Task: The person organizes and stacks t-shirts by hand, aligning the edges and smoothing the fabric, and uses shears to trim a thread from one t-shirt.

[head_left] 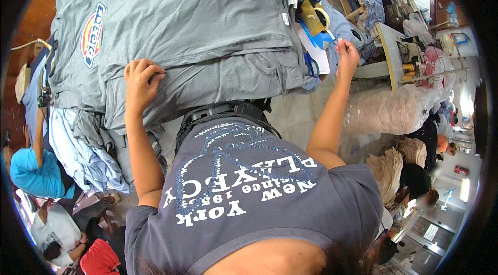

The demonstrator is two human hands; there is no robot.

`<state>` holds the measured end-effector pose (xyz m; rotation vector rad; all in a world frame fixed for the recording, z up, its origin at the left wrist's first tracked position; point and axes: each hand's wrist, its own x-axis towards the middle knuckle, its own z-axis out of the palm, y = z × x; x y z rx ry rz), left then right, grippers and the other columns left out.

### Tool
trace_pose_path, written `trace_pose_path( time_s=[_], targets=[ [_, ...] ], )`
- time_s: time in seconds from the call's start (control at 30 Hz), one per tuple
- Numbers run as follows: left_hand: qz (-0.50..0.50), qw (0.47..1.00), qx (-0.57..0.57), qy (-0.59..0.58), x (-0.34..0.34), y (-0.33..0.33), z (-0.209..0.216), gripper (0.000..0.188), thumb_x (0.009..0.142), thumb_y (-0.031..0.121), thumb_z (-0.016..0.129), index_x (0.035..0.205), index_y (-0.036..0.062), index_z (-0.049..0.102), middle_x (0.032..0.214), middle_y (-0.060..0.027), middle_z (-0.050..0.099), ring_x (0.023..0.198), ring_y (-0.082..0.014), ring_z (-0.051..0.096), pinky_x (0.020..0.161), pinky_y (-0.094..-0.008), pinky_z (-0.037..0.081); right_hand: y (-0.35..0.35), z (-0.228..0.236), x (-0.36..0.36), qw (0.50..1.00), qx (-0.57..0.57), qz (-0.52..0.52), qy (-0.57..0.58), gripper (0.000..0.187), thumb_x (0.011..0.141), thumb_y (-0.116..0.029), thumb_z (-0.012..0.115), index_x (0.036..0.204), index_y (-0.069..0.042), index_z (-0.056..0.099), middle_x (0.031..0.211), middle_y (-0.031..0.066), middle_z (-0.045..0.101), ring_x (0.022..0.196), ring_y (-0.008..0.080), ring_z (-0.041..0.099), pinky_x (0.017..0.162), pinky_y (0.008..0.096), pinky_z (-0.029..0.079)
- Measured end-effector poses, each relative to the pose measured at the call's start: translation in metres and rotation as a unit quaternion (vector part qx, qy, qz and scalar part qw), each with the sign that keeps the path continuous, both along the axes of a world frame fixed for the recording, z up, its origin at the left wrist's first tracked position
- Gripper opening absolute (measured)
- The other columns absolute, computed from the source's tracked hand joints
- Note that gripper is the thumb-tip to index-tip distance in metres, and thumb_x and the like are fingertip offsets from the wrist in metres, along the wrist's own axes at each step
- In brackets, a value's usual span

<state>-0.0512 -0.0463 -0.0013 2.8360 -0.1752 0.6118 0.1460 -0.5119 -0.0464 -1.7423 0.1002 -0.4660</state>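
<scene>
A thick stack of grey T-shirts (207, 21) with a colourful chest print lies in front of me. My left hand (140, 83) rests on its near side, fingers curled and closed at the hem of the top T-shirt. My right hand (346, 59) is raised off the stack's right side, fingertips pinched together. A tiny white piece shows at those fingertips, too small to name. Just left of that hand are a roll of tape (322, 18), a blue-handled pair of scissors (311, 65) and a white sheet of paper (317, 52).
Light blue garments (85, 145) hang in a heap at the left. A large plastic-wrapped bundle (386, 111) stands at the right, below a board-edged table (386, 57). Other people work nearby, one in a blue shirt (36, 174) at the left.
</scene>
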Motion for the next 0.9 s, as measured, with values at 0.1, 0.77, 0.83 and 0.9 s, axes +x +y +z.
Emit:
trace_pose_path(
  time_s=[0.1, 0.77, 0.83, 0.9],
  targets=[
    [-0.023, 0.999, 0.009, -0.030, 0.006, -0.027, 0.005, 0.018, 0.067, 0.012, 0.062, 0.085, 0.0103, 0.058, 0.086, -0.0023, 0.053, 0.087, -0.0210, 0.048, 0.079, -0.0355, 0.034, 0.038, 0.037, -0.010, 0.995, 0.012, 0.101, 0.004, 0.013, 0.078, -0.011, 0.060, 0.085, 0.000, 0.059, 0.075, 0.0009, 0.058, 0.065, 0.0069, 0.051, 0.060, 0.0201, 0.042],
    [-0.248, 0.965, -0.052, -0.065, 0.074, -0.069, -0.036, 0.028, 0.066, 0.007, 0.060, 0.094, 0.0083, 0.058, 0.089, -0.0042, 0.054, 0.083, -0.0217, 0.051, 0.070, -0.0326, 0.044, 0.138, 0.051, -0.052, 0.926, -0.221, 0.303, 0.041, 0.024, 0.068, -0.004, 0.062, 0.091, -0.005, 0.055, 0.091, 0.0059, 0.054, 0.076, 0.0150, 0.057, 0.064, 0.0256, 0.043],
    [-0.257, 0.964, -0.037, -0.065, 0.069, -0.069, -0.032, 0.031, 0.065, 0.007, 0.059, 0.096, 0.0106, 0.058, 0.090, -0.0029, 0.054, 0.083, -0.0201, 0.051, 0.070, -0.0321, 0.043, 0.135, 0.046, -0.046, 0.934, -0.190, 0.297, 0.045, 0.014, 0.072, -0.007, 0.060, 0.085, -0.003, 0.058, 0.087, 0.0054, 0.055, 0.072, 0.0137, 0.056, 0.062, 0.0247, 0.042],
    [-0.228, 0.972, -0.013, -0.054, 0.064, -0.071, -0.040, 0.035, 0.066, 0.008, 0.056, 0.100, 0.0145, 0.058, 0.091, -0.0018, 0.053, 0.084, -0.0193, 0.050, 0.072, -0.0317, 0.042, 0.147, 0.051, -0.046, 0.923, -0.207, 0.324, 0.015, 0.012, 0.074, -0.006, 0.058, 0.085, -0.001, 0.057, 0.080, 0.0043, 0.055, 0.069, 0.0106, 0.055, 0.061, 0.0226, 0.041]
  ],
)
